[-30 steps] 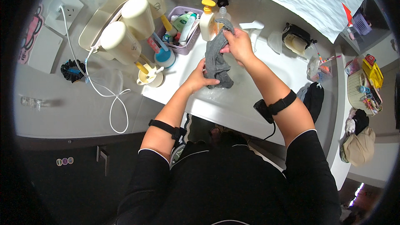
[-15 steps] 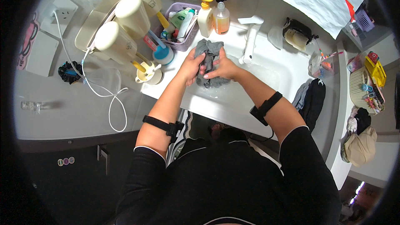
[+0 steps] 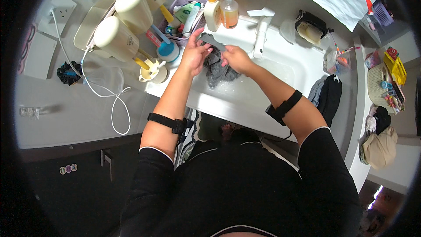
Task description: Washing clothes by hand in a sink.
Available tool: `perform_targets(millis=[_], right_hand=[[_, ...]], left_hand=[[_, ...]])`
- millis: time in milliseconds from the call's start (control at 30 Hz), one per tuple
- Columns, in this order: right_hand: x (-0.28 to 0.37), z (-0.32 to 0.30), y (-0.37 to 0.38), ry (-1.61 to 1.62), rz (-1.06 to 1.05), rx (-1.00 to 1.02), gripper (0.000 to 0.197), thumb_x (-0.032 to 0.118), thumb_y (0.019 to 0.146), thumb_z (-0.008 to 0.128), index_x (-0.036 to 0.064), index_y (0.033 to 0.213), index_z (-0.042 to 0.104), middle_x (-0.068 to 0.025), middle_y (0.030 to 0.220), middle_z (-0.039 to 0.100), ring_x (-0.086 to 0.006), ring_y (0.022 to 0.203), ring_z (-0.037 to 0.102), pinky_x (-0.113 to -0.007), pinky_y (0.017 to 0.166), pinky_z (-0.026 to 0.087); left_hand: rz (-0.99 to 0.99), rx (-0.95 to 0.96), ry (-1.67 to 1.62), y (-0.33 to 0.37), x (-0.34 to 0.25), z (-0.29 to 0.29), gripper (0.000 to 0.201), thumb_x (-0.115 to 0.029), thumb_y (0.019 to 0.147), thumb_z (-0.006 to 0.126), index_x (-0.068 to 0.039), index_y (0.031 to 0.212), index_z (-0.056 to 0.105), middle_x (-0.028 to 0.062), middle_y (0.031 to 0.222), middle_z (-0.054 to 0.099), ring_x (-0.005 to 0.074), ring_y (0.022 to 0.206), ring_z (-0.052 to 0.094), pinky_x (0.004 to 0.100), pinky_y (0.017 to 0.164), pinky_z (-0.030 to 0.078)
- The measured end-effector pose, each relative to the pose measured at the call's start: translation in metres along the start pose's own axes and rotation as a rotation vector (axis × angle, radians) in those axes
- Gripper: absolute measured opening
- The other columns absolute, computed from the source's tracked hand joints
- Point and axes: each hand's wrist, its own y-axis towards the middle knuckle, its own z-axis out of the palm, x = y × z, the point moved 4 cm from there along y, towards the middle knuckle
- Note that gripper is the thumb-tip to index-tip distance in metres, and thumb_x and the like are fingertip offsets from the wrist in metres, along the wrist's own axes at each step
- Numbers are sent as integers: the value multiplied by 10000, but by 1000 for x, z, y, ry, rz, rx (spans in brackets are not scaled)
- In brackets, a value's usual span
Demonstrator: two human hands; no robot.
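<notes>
A wet, dark grey cloth (image 3: 215, 68) hangs bunched over the left part of the white sink basin, its lower end at the water. My right hand (image 3: 237, 59) is closed around its upper right side. On the cloth's left, my left hand (image 3: 195, 56) holds the upper edge, with the index finger stretched upward and the thumb bent against the fabric. A strip of the cloth spans the gap between both hands. Folds hide some of the fingertips.
A white faucet (image 3: 261, 33) stands behind the basin (image 3: 280, 72), which holds cloudy water. Behind my hands are a yellow-topped pump bottle (image 3: 212, 13), an orange liquid bottle (image 3: 229, 15) and a purple basket (image 3: 177, 4). A cream cup (image 3: 153, 73) stands left; dark clothes (image 3: 330, 98) hang right.
My hands have shifted on the cloth. The left fingers have straightened upward, the right hand has closed on the fabric, and the cloth's upper edge is now drawn out between them.
</notes>
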Motion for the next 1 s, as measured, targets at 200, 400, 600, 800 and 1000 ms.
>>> perform_targets(millis=[200, 400, 600, 800, 1000], right_hand=[[55, -13, -3, 146, 0, 16, 130, 128, 833, 454, 38, 747, 489, 15, 598, 439, -84, 515, 412, -238, 529, 391], [95, -22, -18, 367, 24, 16, 84, 131, 827, 462, 55, 797, 479, 35, 588, 406, -76, 505, 396, -250, 516, 413], [85, -41, -32, 423, 84, -33, 89, 130, 832, 469, 46, 803, 478, 13, 609, 418, -93, 549, 426, -280, 557, 454], [78, -50, -42, 469, 99, -89, 103, 147, 849, 461, 54, 809, 478, 17, 612, 415, -91, 546, 414, -287, 554, 444], [53, -80, -36, 180, 17, -325, 117, 147, 859, 448, 53, 825, 511, 49, 592, 387, -44, 491, 322, -200, 425, 264]], left_hand=[[183, 115, 494, 7, 50, -19, 647, 163, 631, 425, -86, 1227, 400, 98, 1149, 503, 186, 1123, 443, 272, 924, 347], [-113, -17, 722, 44, 133, -73, 536, 14, 683, 594, -68, 1178, 406, 107, 1084, 537, 214, 1037, 500, 280, 854, 397], [-189, -33, 1089, 41, 181, -48, 694, -151, 693, 712, -131, 1261, 314, 164, 1063, 568, 271, 983, 549, 337, 843, 429], [-139, -73, 965, 40, 191, -50, 860, -94, 633, 754, -206, 1311, 238, 187, 1156, 521, 334, 1080, 500, 368, 890, 413], [-158, 5, 1246, 39, 147, -68, 572, 24, 643, 609, -142, 1164, 443, 182, 961, 604, 305, 934, 587, 360, 779, 462]])
